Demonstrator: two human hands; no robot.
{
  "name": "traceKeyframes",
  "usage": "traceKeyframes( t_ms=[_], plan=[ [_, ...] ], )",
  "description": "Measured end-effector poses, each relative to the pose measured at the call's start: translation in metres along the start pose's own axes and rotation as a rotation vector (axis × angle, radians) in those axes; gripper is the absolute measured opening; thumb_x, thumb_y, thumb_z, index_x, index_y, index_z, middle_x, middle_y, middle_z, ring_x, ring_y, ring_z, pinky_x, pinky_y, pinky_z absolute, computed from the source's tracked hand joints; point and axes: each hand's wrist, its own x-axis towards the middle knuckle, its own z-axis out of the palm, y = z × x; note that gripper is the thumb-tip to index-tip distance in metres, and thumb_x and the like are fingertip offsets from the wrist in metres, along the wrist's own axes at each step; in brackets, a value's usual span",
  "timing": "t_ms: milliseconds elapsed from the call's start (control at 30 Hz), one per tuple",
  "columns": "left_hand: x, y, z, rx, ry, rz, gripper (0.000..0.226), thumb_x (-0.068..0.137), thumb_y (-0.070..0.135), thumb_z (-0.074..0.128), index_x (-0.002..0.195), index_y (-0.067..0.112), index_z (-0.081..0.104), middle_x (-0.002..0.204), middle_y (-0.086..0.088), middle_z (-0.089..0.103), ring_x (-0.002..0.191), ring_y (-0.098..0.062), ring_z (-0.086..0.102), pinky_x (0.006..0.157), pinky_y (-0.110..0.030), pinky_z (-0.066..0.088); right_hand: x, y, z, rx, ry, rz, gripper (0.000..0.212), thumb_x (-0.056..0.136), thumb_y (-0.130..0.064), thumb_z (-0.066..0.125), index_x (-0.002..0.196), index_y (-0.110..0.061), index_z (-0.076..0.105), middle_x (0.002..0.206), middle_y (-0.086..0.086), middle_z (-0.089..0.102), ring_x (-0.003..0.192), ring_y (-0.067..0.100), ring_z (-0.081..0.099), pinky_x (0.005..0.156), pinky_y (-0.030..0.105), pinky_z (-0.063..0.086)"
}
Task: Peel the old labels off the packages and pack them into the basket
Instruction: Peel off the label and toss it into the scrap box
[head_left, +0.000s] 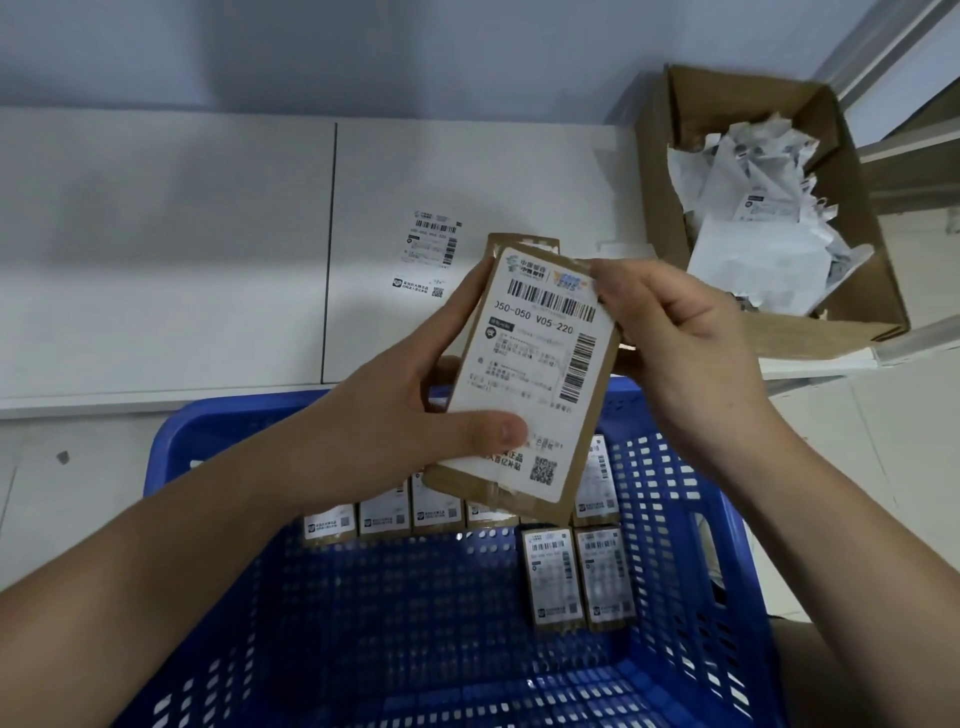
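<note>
My left hand (410, 415) grips a brown cardboard package (587, 415) from its left side, thumb pressed on the lower part of its white shipping label (535, 364). My right hand (685, 343) pinches the label's top right corner with its fingertips. The package is held tilted above the blue plastic basket (691, 509). Several labelled packages (576, 577) stand in rows at the basket's far side and right.
A white label (431, 249) lies flat on the white table (156, 249) behind the package. An open cardboard box (670, 171) at the back right holds crumpled peeled labels (753, 218). A shelf edge (831, 358) runs along the right.
</note>
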Motion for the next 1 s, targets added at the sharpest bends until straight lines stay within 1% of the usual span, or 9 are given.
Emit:
traceKeyframes(
  t_ms=[100, 133, 300, 400, 533, 633, 700, 833, 1000],
  plan=[
    [0.001, -0.002, 0.000, -0.005, 0.057, 0.013, 0.107, 0.085, 0.020, 0.075, 0.153, 0.062, 0.005, 0.136, 0.021, 0.063, 0.120, -0.008, 0.066, 0.084, -0.037, 0.063, -0.003, 0.003, -0.002, -0.124, -0.215, 0.050, 0.081, 0.061, -0.030, 0.087, 0.133, -0.023, 0.049, 0.121, -0.005, 0.066, 0.113, 0.019, 0.068, 0.078, 0.035, 0.063],
    [0.002, -0.002, -0.001, 0.009, 0.057, 0.015, 0.107, 0.085, 0.020, 0.076, 0.153, 0.062, 0.004, 0.135, 0.021, 0.064, 0.120, -0.007, 0.065, 0.084, -0.036, 0.063, -0.003, 0.002, -0.002, -0.137, -0.225, 0.049, 0.083, 0.057, -0.029, 0.089, 0.130, -0.023, 0.048, 0.120, -0.005, 0.066, 0.111, 0.019, 0.069, 0.076, 0.035, 0.063],
    [0.000, -0.003, 0.002, 0.048, 0.002, -0.001, 0.108, 0.086, 0.020, 0.075, 0.152, 0.064, 0.001, 0.131, 0.017, 0.067, 0.117, -0.009, 0.068, 0.080, -0.035, 0.063, -0.001, -0.003, 0.002, -0.007, 0.022, -0.003, 0.021, 0.091, -0.023, 0.067, 0.086, -0.009, 0.052, 0.084, 0.008, 0.074, 0.077, 0.024, 0.075, 0.055, 0.032, 0.058],
    [0.001, -0.003, 0.006, 0.056, 0.006, -0.002, 0.108, 0.087, 0.021, 0.075, 0.152, 0.063, 0.000, 0.132, 0.020, 0.066, 0.116, -0.006, 0.067, 0.081, -0.033, 0.063, -0.002, 0.001, 0.005, -0.187, 0.064, -0.031, 0.025, 0.097, -0.034, 0.063, 0.085, -0.014, 0.055, 0.079, 0.002, 0.071, 0.071, 0.013, 0.070, 0.056, 0.031, 0.054],
    [0.001, -0.006, 0.011, 0.058, -0.010, -0.007, 0.107, 0.089, 0.018, 0.075, 0.153, 0.062, 0.000, 0.133, 0.020, 0.065, 0.113, -0.007, 0.069, 0.081, -0.033, 0.063, -0.010, -0.002, 0.010, -0.419, 0.024, -0.030, 0.058, 0.060, -0.053, 0.083, 0.096, -0.024, 0.049, 0.092, -0.015, 0.073, 0.076, 0.007, 0.074, 0.053, 0.028, 0.058],
    [-0.002, -0.009, 0.015, 0.082, -0.039, -0.038, 0.109, 0.088, 0.023, 0.076, 0.150, 0.067, -0.003, 0.134, 0.022, 0.064, 0.111, -0.004, 0.069, 0.081, -0.031, 0.063, -0.007, -0.003, 0.009, -0.378, 0.185, -0.103, 0.044, 0.085, -0.045, 0.075, 0.074, -0.010, 0.051, 0.073, 0.006, 0.072, 0.065, 0.022, 0.072, 0.048, 0.045, 0.052],
    [-0.002, -0.010, 0.017, 0.082, -0.038, -0.051, 0.110, 0.087, 0.024, 0.077, 0.149, 0.068, -0.003, 0.138, 0.023, 0.060, 0.112, -0.003, 0.069, 0.081, -0.033, 0.063, -0.005, -0.001, 0.006, -0.406, 0.224, -0.103, 0.047, 0.094, -0.043, 0.067, 0.069, -0.007, 0.050, 0.065, 0.008, 0.067, 0.059, 0.027, 0.067, 0.046, 0.045, 0.048],
    [0.002, -0.016, 0.020, 0.129, -0.043, -0.054, 0.109, 0.089, 0.026, 0.077, 0.150, 0.067, -0.003, 0.131, 0.019, 0.066, 0.110, -0.005, 0.070, 0.082, -0.035, 0.064, -0.010, -0.007, 0.008, -0.515, 0.095, -0.048, 0.043, 0.074, -0.053, 0.079, 0.093, -0.019, 0.061, 0.084, -0.009, 0.073, 0.075, 0.007, 0.072, 0.055, 0.035, 0.058],
    [0.001, -0.023, 0.026, 0.182, -0.075, -0.087, 0.107, 0.089, 0.028, 0.077, 0.148, 0.069, -0.002, 0.132, 0.021, 0.064, 0.109, -0.005, 0.071, 0.083, -0.036, 0.063, -0.009, 0.000, 0.011, -0.495, 0.193, -0.058, 0.037, 0.081, -0.042, 0.080, 0.070, -0.014, 0.059, 0.077, -0.008, 0.073, 0.066, 0.011, 0.070, 0.054, 0.037, 0.055]
  ],
)
